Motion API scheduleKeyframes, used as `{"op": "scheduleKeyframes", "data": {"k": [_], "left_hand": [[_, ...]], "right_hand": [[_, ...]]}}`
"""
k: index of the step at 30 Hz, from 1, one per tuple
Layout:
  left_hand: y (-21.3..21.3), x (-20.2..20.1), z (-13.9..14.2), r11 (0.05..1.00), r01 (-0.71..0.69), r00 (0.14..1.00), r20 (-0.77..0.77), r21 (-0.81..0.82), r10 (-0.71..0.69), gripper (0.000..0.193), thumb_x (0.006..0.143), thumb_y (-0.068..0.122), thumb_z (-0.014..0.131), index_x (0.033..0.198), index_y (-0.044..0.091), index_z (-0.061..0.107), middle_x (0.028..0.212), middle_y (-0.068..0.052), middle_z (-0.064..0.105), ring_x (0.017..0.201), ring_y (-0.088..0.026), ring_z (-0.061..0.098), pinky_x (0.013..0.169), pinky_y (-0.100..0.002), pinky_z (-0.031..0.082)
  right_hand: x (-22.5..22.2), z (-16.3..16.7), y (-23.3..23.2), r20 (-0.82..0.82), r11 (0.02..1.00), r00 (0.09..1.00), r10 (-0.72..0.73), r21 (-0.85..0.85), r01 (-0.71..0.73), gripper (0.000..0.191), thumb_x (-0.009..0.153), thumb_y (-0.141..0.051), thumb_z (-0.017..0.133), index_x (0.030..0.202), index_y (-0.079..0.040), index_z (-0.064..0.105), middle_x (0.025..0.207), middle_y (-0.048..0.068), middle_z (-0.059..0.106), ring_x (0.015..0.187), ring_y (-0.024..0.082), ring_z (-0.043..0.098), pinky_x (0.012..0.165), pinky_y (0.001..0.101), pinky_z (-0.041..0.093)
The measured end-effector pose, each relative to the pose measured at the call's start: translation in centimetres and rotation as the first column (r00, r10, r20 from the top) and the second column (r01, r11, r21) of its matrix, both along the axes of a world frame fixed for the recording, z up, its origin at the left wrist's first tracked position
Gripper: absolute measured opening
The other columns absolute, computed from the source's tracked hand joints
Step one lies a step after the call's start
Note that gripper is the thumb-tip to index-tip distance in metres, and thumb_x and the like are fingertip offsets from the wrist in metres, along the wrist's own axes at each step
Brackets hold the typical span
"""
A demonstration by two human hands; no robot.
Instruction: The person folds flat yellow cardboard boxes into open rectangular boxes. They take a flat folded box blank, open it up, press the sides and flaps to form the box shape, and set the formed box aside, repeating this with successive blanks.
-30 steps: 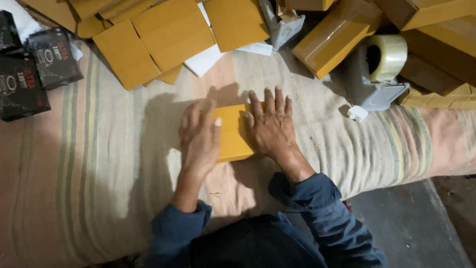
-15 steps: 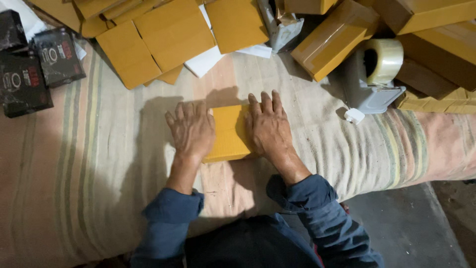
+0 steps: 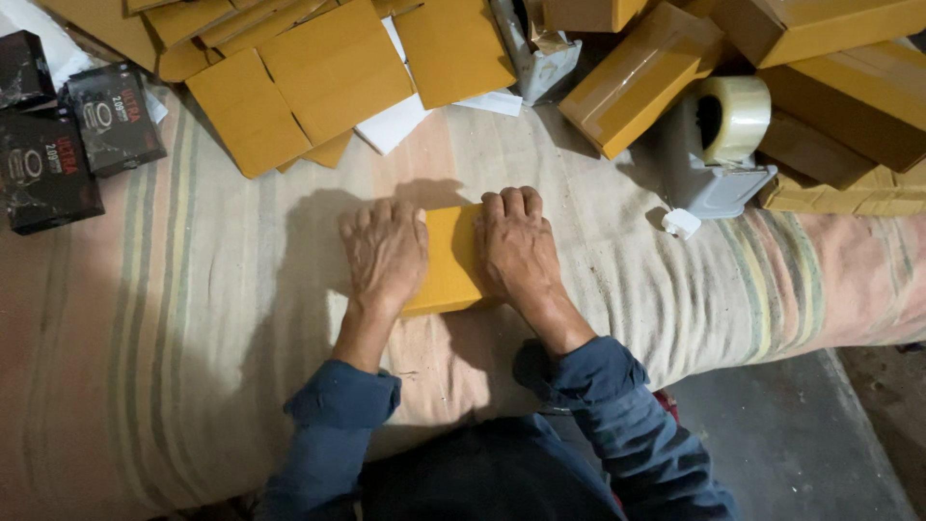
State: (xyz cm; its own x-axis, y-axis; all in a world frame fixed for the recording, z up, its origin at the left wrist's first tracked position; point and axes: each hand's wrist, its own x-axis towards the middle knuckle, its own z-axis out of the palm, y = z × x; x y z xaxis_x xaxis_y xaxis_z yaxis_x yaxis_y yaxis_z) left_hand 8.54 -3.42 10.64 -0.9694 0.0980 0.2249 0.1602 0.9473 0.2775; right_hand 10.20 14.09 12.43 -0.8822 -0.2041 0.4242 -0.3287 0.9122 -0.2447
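A small yellow-brown cardboard piece lies flat on a striped cloth surface in the middle of the view. My left hand rests palm down on its left edge, fingers curled at the far side. My right hand presses on its right edge, fingers bent over the far rim. Both hands touch the cardboard from opposite sides. Both wrists come out of blue sleeves.
Several flat yellow-brown cardboard sheets lie at the back. Black printed boxes sit at far left. A grey tape dispenser with a clear tape roll stands at right among brown cartons. White paper lies under the sheets.
Both hands have shifted outward to the two side edges of the cardboard piece, and the fingers have curled over its far rim. The cardboard has stayed in place.
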Motion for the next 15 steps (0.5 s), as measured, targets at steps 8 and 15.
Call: {"op": "scheduleKeyframes", "data": {"k": [8,15], "left_hand": [[5.0,-0.1,1.1,0.981,0.19,0.979,-0.083,0.035,-0.186,0.026,0.103,0.02,0.045,0.111,0.004,0.064,0.116,-0.019,0.068,0.117,-0.037,0.061,0.11,-0.053,0.039],[-0.5,-0.4,0.4,0.99,0.139,0.985,-0.11,0.029,-0.135,0.033,0.102,0.028,0.049,0.11,0.0,0.064,0.111,-0.022,0.068,0.107,-0.039,0.061,0.095,-0.054,0.043]], "right_hand": [[0.3,0.4,0.0,-0.008,0.999,1.0,-0.004,-0.042,0.004,0.026,0.094,-0.017,0.056,0.112,0.001,0.06,0.115,0.024,0.061,0.116,0.045,0.053,0.091,0.0518,0.051],[0.3,0.0,0.2,0.003,0.999,1.0,0.0,-0.033,0.0,0.025,0.091,-0.013,0.055,0.112,0.001,0.059,0.118,0.023,0.06,0.12,0.044,0.053,0.092,0.0525,0.051]]}}
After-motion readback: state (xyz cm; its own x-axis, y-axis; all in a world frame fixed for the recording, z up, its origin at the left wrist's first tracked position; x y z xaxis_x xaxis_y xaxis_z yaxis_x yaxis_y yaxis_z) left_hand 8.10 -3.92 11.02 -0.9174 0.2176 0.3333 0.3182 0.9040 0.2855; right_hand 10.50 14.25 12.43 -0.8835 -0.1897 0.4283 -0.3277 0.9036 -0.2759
